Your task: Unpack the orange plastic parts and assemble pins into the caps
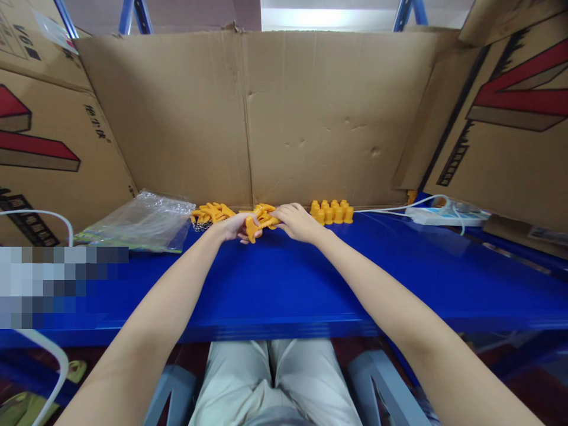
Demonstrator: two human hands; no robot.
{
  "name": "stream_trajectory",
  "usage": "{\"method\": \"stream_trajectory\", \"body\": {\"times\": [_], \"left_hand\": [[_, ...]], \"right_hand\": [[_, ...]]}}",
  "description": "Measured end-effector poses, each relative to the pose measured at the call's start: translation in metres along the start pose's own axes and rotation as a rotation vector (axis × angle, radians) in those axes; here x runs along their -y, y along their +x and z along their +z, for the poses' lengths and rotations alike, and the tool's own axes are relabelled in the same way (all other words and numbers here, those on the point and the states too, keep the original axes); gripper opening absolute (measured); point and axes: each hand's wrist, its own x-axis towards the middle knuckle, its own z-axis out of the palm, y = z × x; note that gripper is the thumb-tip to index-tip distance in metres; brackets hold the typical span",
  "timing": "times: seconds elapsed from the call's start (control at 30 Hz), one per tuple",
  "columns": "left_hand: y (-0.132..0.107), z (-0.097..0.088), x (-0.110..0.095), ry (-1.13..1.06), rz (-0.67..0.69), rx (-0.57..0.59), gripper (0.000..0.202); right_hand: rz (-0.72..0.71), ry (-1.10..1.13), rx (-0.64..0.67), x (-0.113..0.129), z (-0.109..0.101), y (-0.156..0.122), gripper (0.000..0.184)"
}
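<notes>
My left hand is closed round an orange-yellow plastic piece with a flared end that points down. The fingers of my right hand are closed on a slim, ridged orange-yellow piece. The two pieces meet or overlap between my hands; whether they are joined I cannot tell. Left of my left hand lies a pile of orange-yellow hand-shaped plastic parts, with small metal chains at its near side. More orange-yellow parts lie just behind my hands, partly hidden. Several orange-yellow cup-shaped pieces stand in rows to the right.
Clear plastic bags lie at the left on the blue table. Cardboard walls the back and both sides. A white power strip with cables sits at the right. A blurred, pixelated patch covers the left edge.
</notes>
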Motion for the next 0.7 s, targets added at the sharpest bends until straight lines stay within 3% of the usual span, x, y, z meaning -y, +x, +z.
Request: {"method": "stream_trajectory", "body": {"times": [0.17, 0.37, 0.53, 0.63, 0.7], "left_hand": [[-0.002, 0.002, -0.003, -0.001, 0.001, -0.014, 0.011], [-0.005, 0.000, -0.002, -0.074, 0.071, -0.105, 0.014], [-0.001, -0.001, -0.004, -0.219, 0.314, -0.376, 0.012], [0.003, -0.005, -0.005, -0.282, 0.509, -0.625, 0.015], [0.006, -0.012, -0.003, -0.250, 0.559, -0.836, 0.021]], "right_hand": [[0.048, -0.074, -0.052, -0.003, -0.004, 0.000, 0.021], [0.233, -0.106, -0.129, -0.028, -0.003, -0.016, 0.016], [0.435, -0.165, -0.114, -0.041, 0.001, -0.027, 0.017], [0.591, -0.208, -0.175, -0.046, -0.001, -0.028, 0.022], [0.701, -0.216, -0.228, -0.051, -0.005, -0.029, 0.025]]}}
